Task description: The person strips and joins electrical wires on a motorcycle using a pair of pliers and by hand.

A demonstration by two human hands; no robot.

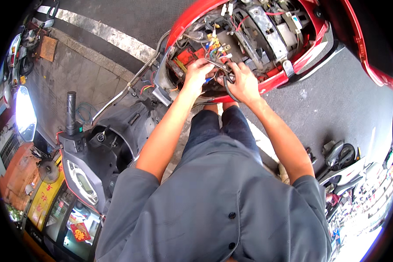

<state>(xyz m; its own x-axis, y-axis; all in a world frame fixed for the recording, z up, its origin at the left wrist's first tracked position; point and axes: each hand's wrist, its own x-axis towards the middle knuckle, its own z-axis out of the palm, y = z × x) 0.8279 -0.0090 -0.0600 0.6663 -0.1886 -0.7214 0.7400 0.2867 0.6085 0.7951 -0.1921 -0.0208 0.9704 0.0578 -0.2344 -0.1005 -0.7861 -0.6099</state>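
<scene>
Both hands work over the opened body of a red scooter [177, 31], among its exposed wiring. My right hand [243, 83] is closed round the dark handles of metal pliers [221, 65], whose jaws reach toward my left hand. My left hand [199, 75] is pinched close to those jaws. Its fingertips appear to hold a thin wire, though the grip is partly hidden. Just beyond the hands lies a bundle of coloured wires [214, 43] with yellow, blue and white connectors. A red block [187, 56] sits left of the bundle.
To the left stand the scooter's handlebar grip [71, 111], mirror [26, 113] and grey front panel [131, 124]. A raised red-edged seat or cover [364, 52] is at the upper right. Other parked scooters [340, 174] are at the lower right. A kerb [91, 54] runs along the upper left.
</scene>
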